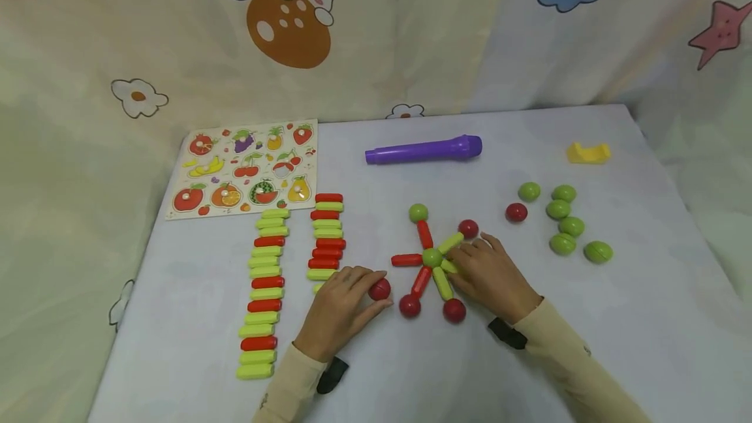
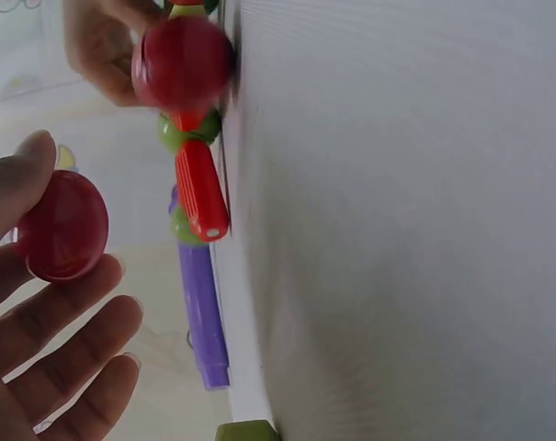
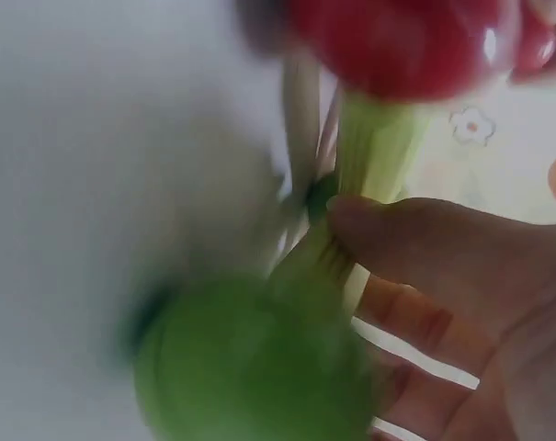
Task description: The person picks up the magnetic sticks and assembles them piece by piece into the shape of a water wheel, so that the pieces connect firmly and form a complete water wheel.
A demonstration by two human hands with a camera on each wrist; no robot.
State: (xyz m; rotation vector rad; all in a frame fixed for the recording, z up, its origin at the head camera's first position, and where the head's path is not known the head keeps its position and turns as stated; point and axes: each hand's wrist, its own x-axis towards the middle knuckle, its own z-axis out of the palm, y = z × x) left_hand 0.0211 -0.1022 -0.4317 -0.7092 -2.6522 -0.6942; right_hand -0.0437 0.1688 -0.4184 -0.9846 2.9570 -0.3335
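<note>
My left hand [image 1: 343, 311] pinches a red ball [image 1: 379, 289] between thumb and fingers; in the left wrist view the same ball [image 2: 66, 226] sits against the fingertips. My right hand [image 1: 490, 273] pinches a light green stick [image 1: 449, 266] on the right of a star-shaped figure. A green ball [image 1: 432, 257] forms its hub, with red sticks [image 1: 407, 260] and light green sticks [image 1: 442, 284] radiating outward. Red balls [image 1: 454, 311] and a green ball [image 1: 418, 212] cap several sticks. Close to my right thumb, the right wrist view has a blurred green ball [image 3: 255, 358].
Two columns of red and light green sticks [image 1: 262, 317] lie on the left. A fruit puzzle board [image 1: 243, 168] is behind them. Further back are a purple microphone-shaped toy [image 1: 423, 150] and a yellow piece [image 1: 589, 153]. Several loose green balls [image 1: 563, 244] and a red ball [image 1: 516, 213] lie right.
</note>
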